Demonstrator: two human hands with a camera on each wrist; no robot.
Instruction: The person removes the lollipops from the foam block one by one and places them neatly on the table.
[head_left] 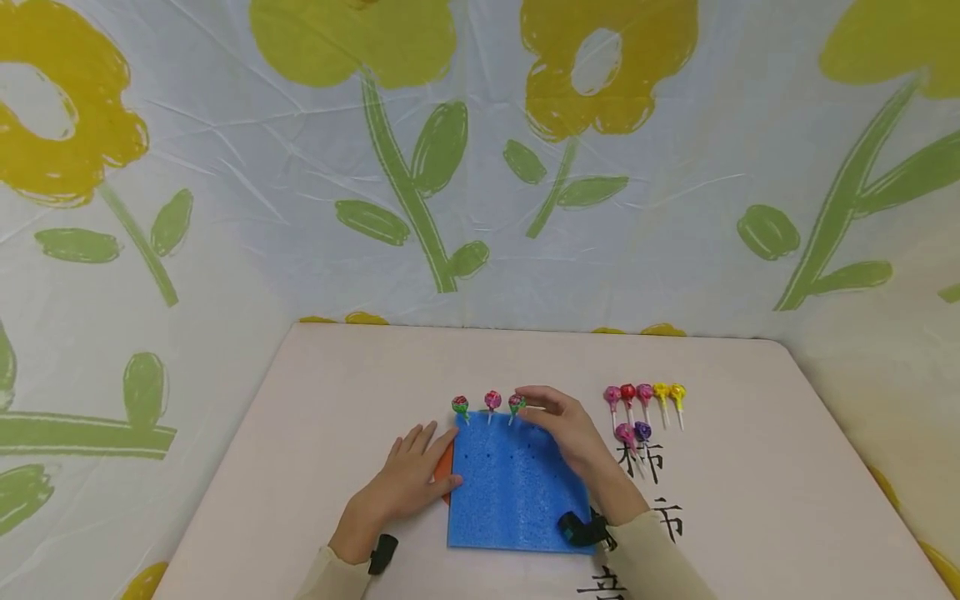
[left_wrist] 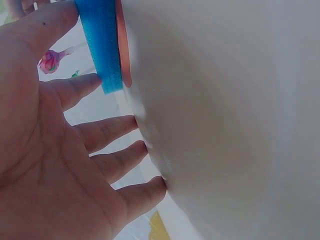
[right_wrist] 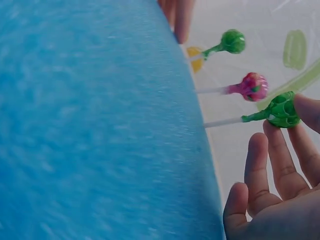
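A blue foam block (head_left: 517, 492) lies on the table with three wrapped lollipops standing along its far edge. The leftmost is a green and red lollipop (head_left: 460, 405), the middle one a pink lollipop (head_left: 492, 401). My right hand (head_left: 562, 425) pinches the head of the third, a green lollipop (right_wrist: 283, 111), between thumb and fingers; its white stick meets the foam. My left hand (head_left: 412, 475) lies spread at the block's left side, thumb and index fingertip against its edge (left_wrist: 102, 45), the other fingertips on the table.
Several more lollipops (head_left: 645, 392) lie in two rows on the table to the right, pink, red, yellow and purple. An orange piece (head_left: 444, 471) sticks out from under the foam's left side. Black written characters (head_left: 667, 518) mark the tabletop. A flowered cloth (head_left: 480, 167) hangs behind.
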